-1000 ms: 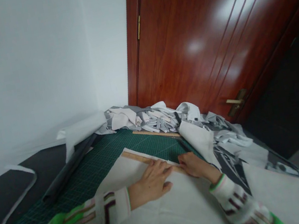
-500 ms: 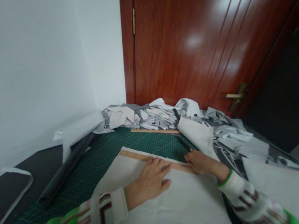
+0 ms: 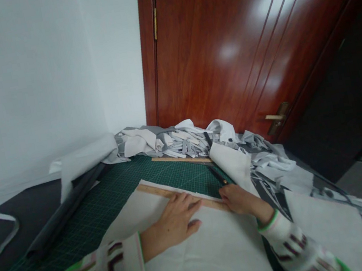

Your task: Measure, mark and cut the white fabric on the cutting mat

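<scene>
Two hands at work low in the frame's centre, head view only. Left hand (image 3: 173, 221) lies flat, fingers spread and pressing down on a wooden ruler (image 3: 177, 195) and the white fabric sheet (image 3: 208, 252) beneath it. Ruler's long axis runs diagonally, from upper left near the sheet's far corner down to lower right, where it ends under the right hand (image 3: 239, 199). Ruler sits just inside the sheet's far edge, parallel to it. Right hand curled at the ruler's right end, fingers closed around a dark slim tool (image 3: 216, 176) whose shaft points up and left onto the green cutting mat (image 3: 120, 188); what kind of tool it is I cannot tell. Mat covers the tabletop left and above the sheet. A second wooden ruler (image 3: 180, 159) lies farther up on the mat, touching a heap of grey and white fabric scraps (image 3: 189, 141) stacked before the red-brown door (image 3: 238, 41). Dark roll (image 3: 64, 212) lies diagonally on the mat's left side. Against the frame one second back: the view has shifted, the whole scene sliding left, the green shape at upper left gone from view; hands and ruler keep the same pose, and the right hand sits slightly farther along the ruler's right end.
</scene>
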Available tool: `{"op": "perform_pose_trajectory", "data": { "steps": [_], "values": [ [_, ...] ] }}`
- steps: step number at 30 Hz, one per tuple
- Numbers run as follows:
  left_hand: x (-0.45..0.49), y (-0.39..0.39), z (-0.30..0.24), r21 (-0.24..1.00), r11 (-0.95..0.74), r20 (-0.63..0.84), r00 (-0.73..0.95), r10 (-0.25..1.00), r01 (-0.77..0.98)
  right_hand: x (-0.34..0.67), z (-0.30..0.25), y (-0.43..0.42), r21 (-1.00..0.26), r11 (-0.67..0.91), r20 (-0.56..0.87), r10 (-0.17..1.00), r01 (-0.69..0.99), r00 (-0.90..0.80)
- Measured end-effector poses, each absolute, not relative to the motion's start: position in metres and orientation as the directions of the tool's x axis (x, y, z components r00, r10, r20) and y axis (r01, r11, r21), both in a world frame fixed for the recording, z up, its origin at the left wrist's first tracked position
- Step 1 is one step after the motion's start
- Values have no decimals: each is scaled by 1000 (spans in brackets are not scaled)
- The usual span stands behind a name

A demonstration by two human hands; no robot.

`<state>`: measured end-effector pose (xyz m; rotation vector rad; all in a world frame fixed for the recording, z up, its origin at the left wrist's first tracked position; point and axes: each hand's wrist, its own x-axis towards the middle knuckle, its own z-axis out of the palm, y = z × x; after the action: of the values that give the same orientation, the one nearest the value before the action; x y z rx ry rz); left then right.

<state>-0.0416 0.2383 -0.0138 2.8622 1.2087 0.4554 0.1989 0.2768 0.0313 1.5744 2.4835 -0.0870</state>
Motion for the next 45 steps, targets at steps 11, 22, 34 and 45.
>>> {"op": "perform_pose_trajectory", "data": {
  "steps": [11,22,34,45],
  "values": [
    [-41,255,-12,4,-719,322,680,659,695,200,16,266,16,366,-58,929,930,-365],
    [-43,293,-3,-33,-771,290,744,601,636,206,18,269,-66,393,-30,918,917,-395],
    [18,241,-6,-82,-848,278,829,485,523,215,15,273,-141,431,23,901,891,-433],
    [17,235,-12,39,-820,337,765,549,571,221,17,279,-119,512,0,856,850,-516]
  ]
}}
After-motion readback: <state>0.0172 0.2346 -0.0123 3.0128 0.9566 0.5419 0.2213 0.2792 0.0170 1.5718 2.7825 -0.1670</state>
